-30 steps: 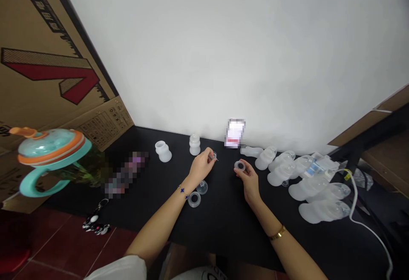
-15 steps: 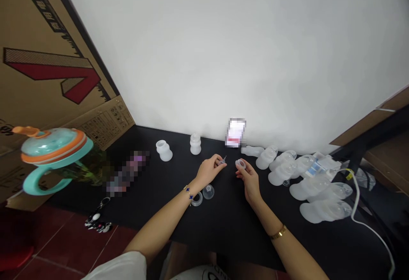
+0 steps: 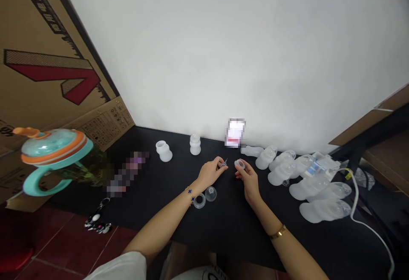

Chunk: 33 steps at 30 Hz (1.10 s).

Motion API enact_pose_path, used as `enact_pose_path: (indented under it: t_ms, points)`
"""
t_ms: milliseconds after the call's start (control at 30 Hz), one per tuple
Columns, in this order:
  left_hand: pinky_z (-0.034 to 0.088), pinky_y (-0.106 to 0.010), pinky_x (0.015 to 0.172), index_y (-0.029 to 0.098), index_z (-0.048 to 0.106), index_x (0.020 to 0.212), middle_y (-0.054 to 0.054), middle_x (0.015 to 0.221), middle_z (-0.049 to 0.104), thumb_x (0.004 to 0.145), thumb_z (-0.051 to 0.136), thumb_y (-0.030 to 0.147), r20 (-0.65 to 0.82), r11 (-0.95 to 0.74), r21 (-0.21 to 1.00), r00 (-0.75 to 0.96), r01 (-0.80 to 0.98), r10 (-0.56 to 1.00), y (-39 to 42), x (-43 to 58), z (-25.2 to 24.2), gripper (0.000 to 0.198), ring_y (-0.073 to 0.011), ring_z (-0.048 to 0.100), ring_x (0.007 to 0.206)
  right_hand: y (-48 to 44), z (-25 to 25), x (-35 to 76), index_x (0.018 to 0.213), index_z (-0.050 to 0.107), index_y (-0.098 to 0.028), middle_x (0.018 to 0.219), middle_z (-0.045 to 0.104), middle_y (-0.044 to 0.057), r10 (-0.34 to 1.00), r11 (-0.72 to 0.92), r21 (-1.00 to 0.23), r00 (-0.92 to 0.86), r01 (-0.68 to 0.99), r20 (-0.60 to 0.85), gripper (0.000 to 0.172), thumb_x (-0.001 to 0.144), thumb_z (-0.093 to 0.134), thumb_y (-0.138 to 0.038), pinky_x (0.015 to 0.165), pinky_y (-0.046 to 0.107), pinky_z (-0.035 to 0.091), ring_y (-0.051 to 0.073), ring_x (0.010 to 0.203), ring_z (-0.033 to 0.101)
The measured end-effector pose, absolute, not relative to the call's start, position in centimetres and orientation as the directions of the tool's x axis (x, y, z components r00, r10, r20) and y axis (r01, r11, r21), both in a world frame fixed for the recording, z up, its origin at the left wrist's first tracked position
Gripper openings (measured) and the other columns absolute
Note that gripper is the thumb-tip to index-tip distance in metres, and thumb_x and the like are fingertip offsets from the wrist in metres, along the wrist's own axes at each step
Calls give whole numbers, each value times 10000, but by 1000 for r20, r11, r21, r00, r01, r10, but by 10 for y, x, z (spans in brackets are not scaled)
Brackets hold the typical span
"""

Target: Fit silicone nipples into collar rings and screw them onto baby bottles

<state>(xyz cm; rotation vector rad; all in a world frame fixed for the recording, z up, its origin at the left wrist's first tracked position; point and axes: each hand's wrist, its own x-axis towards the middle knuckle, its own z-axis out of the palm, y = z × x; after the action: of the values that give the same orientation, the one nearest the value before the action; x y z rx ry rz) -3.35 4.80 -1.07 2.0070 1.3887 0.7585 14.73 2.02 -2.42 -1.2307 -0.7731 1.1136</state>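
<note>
Above the middle of the black table, my left hand [image 3: 211, 171] pinches a small clear piece with a thin pointed tip [image 3: 225, 163]; the fingers hide most of it. My right hand [image 3: 251, 178], just across from it, grips a translucent ring-shaped piece [image 3: 239, 165] between thumb and fingers. The two pieces are apart. Below my left wrist lie a white collar ring [image 3: 200, 201] and a clear dome cap [image 3: 211, 194]. An uncapped white bottle body [image 3: 164, 151] and a capped baby bottle [image 3: 195, 144] stand farther back, to the left.
Several baby bottles [image 3: 281, 172] lie at the right, with a plastic packet [image 3: 319, 165] and white cable [image 3: 359, 220] near them. A phone [image 3: 235, 133] leans on the wall. Leftward are a turquoise-lidded jug [image 3: 57, 145], a blurred item [image 3: 128, 173], a keychain [image 3: 97, 222] and a carton [image 3: 47, 71].
My left hand has shifted slightly right with its piece, closer to my right hand. The collar ring and dome cap appear a little farther right and lower. My right hand has hardly moved.
</note>
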Motion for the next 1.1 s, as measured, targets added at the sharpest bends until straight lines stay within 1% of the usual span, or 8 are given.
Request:
enact_pose_path:
  t_ms: [467, 567, 667, 733, 800, 900, 967, 1100]
  points:
    - [429, -275, 672, 253, 613, 1059, 24, 887, 725, 919, 614, 417, 135, -332, 702, 339, 630, 931, 49, -34, -14, 215, -177, 658, 752, 20, -21, 146, 1113, 726, -203, 950, 728, 15, 944, -29, -973, 314, -228, -102, 518, 657, 874, -400, 555, 246, 479, 115, 624, 602]
    - [420, -276, 662, 241, 615, 1038, 18, 852, 705, 914, 618, 412, 142, -334, 693, 332, 639, 932, 48, -34, -13, 211, -176, 649, 743, 19, -19, 145, 1116, 715, -205, 1009, 744, 33, 941, -46, -963, 312, -264, -131, 492, 702, 837, -441, 541, 241, 486, 113, 611, 613]
    - [413, -279, 655, 234, 618, 1023, 21, 762, 661, 908, 620, 441, 166, -341, 681, 317, 648, 934, 46, -34, -11, 237, -180, 636, 728, 19, -18, 146, 1071, 709, -191, 1046, 760, 67, 940, -67, -945, 298, -320, -168, 436, 773, 757, -506, 524, 247, 497, 116, 582, 618]
    - [409, -275, 649, 234, 613, 1048, 32, 718, 633, 908, 618, 428, 188, -350, 682, 308, 643, 933, 45, -35, -9, 239, -175, 628, 710, 20, -17, 147, 1022, 708, -179, 980, 772, 78, 942, -71, -933, 284, -354, -179, 419, 807, 707, -538, 517, 249, 502, 122, 566, 617]
    - [405, -267, 641, 235, 606, 1068, 43, 705, 620, 902, 625, 380, 215, -362, 685, 300, 632, 930, 45, -35, -9, 221, -163, 619, 688, 20, -16, 148, 980, 706, -173, 894, 772, 74, 943, -78, -920, 272, -384, -193, 410, 831, 674, -554, 514, 247, 502, 126, 555, 614]
    - [398, -252, 624, 235, 607, 1025, 50, 713, 609, 882, 645, 344, 259, -388, 685, 292, 616, 921, 44, -36, -8, 184, -142, 596, 663, 21, -16, 150, 912, 707, -169, 799, 755, 68, 939, -106, -899, 254, -426, -231, 413, 867, 623, -571, 511, 247, 502, 131, 541, 609]
    - [395, -243, 611, 230, 604, 976, 52, 714, 597, 870, 666, 376, 285, -399, 692, 280, 602, 917, 43, -35, -9, 190, -130, 576, 645, 21, -16, 151, 898, 714, -169, 764, 744, 66, 937, -121, -887, 244, -446, -250, 435, 887, 592, -586, 512, 250, 505, 135, 535, 607]
    - [394, -232, 597, 216, 590, 918, 52, 725, 570, 861, 687, 455, 343, -424, 706, 250, 567, 906, 42, -34, -9, 264, -107, 535, 614, 22, -19, 153, 919, 729, -178, 733, 733, 55, 937, -127, -878, 234, -462, -259, 448, 898, 582, -600, 521, 251, 510, 136, 539, 607]
